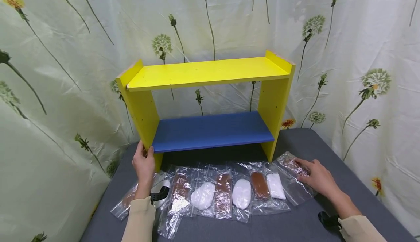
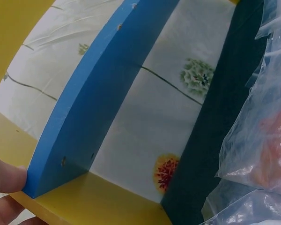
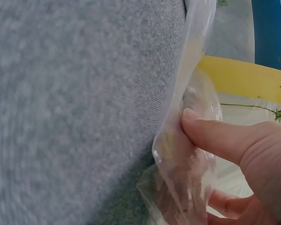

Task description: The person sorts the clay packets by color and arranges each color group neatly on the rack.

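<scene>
A small shelf unit [image 1: 210,75] with yellow sides, a yellow top board and a blue lower board [image 1: 213,129] stands on the table. My left hand [image 1: 144,165] grips its left side panel near the bottom, the thumb by the blue board's front corner and the fingers on the outer face. At the right, my right hand [image 1: 316,178] pinches a clear plastic bag [image 3: 178,154] with something brown inside, beside the unit's right foot. In the right wrist view the thumb presses on the film; the other fingers are partly hidden behind the bag.
Several clear bags lie overlapping in a row before the unit, with brown blocks [image 1: 260,185] and white pieces [image 1: 241,194] in them. My left forearm partly covers the leftmost ones. A flower-print curtain [image 1: 344,52] hangs behind the grey-covered table [image 1: 262,227].
</scene>
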`<state>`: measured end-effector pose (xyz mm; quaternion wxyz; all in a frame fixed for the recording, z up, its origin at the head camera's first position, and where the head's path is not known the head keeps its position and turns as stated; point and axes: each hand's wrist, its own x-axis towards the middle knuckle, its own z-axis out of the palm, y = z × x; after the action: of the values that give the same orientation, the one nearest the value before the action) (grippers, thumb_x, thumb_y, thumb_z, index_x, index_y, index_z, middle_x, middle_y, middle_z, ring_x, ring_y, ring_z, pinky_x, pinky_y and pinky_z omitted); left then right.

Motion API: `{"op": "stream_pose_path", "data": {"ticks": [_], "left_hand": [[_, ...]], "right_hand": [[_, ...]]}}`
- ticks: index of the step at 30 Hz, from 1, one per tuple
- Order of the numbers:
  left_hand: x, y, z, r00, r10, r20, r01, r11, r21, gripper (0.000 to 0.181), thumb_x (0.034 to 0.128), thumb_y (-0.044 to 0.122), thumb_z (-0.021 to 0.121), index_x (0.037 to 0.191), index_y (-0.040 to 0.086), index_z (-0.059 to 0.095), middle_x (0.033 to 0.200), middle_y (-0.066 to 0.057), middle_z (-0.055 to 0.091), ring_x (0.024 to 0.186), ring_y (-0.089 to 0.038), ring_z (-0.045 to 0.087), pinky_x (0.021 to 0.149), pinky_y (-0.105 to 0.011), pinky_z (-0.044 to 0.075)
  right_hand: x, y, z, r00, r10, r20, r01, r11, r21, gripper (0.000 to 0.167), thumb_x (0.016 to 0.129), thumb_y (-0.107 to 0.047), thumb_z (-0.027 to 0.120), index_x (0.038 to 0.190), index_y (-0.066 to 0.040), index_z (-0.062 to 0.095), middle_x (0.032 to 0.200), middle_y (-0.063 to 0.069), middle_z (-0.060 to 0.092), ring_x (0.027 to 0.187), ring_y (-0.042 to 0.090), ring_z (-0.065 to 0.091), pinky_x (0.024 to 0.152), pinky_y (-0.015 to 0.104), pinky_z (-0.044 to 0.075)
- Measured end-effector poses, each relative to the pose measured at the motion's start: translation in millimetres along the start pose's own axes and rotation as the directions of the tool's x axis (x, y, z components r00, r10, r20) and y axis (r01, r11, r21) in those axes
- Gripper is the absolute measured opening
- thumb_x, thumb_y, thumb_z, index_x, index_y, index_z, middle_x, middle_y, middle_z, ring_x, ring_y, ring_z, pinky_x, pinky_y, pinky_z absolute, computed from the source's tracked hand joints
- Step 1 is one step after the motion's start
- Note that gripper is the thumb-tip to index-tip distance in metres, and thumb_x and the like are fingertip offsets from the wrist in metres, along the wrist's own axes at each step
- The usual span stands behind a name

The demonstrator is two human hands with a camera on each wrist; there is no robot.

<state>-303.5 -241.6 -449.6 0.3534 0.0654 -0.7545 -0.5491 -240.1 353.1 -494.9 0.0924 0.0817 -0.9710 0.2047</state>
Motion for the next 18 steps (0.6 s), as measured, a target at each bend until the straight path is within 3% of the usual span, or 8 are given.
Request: {"op": "stream_pose_path", "data": {"ticks": [4, 8, 10, 12, 15, 18], "left_hand": [[0.0, -0.3, -0.9, 1.000, -0.002, -0.003, 0.002, 1.000, 0.003, 0.046, 0.0998, 0.006, 0.062, 0.144, 0.016, 0.056, 0.133, -0.016, 0.062, 0.118, -0.037, 0.061, 0.096, -0.056, 0.050], [-0.4, -1.5, -1.8, 1.000, -0.008, -0.009, 0.008, 1.000, 0.013, 0.046, 0.1002, 0.005, 0.061, 0.144, 0.016, 0.056, 0.133, -0.016, 0.062, 0.118, -0.037, 0.061, 0.096, -0.057, 0.049], [-0.5, -1.5, -2.2, 1.000, -0.009, -0.007, 0.009, 1.000, 0.014, 0.046, 0.1004, 0.005, 0.061, 0.145, 0.017, 0.056, 0.133, -0.016, 0.062, 0.118, -0.037, 0.061, 0.097, -0.057, 0.049], [-0.6, -1.1, -2.3, 1.000, -0.009, -0.005, 0.009, 1.000, 0.010, 0.046, 0.1005, 0.006, 0.061, 0.145, 0.018, 0.056, 0.133, -0.016, 0.062, 0.119, -0.036, 0.061, 0.097, -0.057, 0.049], [-0.3, -0.5, -1.9, 1.000, -0.012, -0.002, 0.012, 1.000, 0.008, 0.046, 0.1004, 0.006, 0.061, 0.145, 0.019, 0.056, 0.133, -0.016, 0.062, 0.119, -0.036, 0.061, 0.097, -0.056, 0.049], [1.1, 1.1, 0.1, 1.000, -0.016, 0.008, 0.016, 1.000, 0.004, 0.046, 0.1008, 0.007, 0.061, 0.145, 0.019, 0.056, 0.133, -0.015, 0.062, 0.118, -0.034, 0.061, 0.097, -0.055, 0.050]], "right_hand": [[-0.3, -3, -3, 1.000, -0.002, 0.000, 0.002, 1.000, 0.014, 0.069, 0.081, -0.020, 0.085, 0.143, -0.008, 0.057, 0.094, 0.014, 0.058, 0.071, 0.022, 0.047, 0.053, 0.035, 0.033], [2.2, -6, -8, 1.000, -0.012, -0.008, 0.012, 1.000, 0.029, 0.065, 0.081, -0.019, 0.085, 0.140, -0.011, 0.061, 0.113, 0.024, 0.067, 0.085, 0.030, 0.062, 0.059, 0.040, 0.044], [3.1, -9, -10, 1.000, -0.015, -0.011, 0.015, 0.999, 0.036, 0.061, 0.082, -0.019, 0.084, 0.139, -0.012, 0.062, 0.120, 0.026, 0.066, 0.087, 0.030, 0.063, 0.062, 0.041, 0.046], [3.7, -11, -11, 1.000, -0.017, -0.009, 0.018, 0.999, 0.049, 0.059, 0.084, -0.017, 0.082, 0.139, -0.013, 0.062, 0.120, 0.025, 0.066, 0.079, 0.025, 0.060, 0.061, 0.040, 0.045], [2.7, -14, -14, 1.000, -0.017, 0.009, 0.016, 0.996, 0.083, 0.054, 0.090, -0.017, 0.076, 0.142, -0.013, 0.060, 0.108, 0.017, 0.070, 0.062, 0.017, 0.052, 0.056, 0.035, 0.040], [1.9, -17, -15, 1.000, -0.008, 0.021, 0.006, 0.993, 0.118, 0.049, 0.096, -0.013, 0.065, 0.145, -0.014, 0.056, 0.077, 0.004, 0.064, 0.048, 0.011, 0.041, 0.048, 0.031, 0.036]]}}
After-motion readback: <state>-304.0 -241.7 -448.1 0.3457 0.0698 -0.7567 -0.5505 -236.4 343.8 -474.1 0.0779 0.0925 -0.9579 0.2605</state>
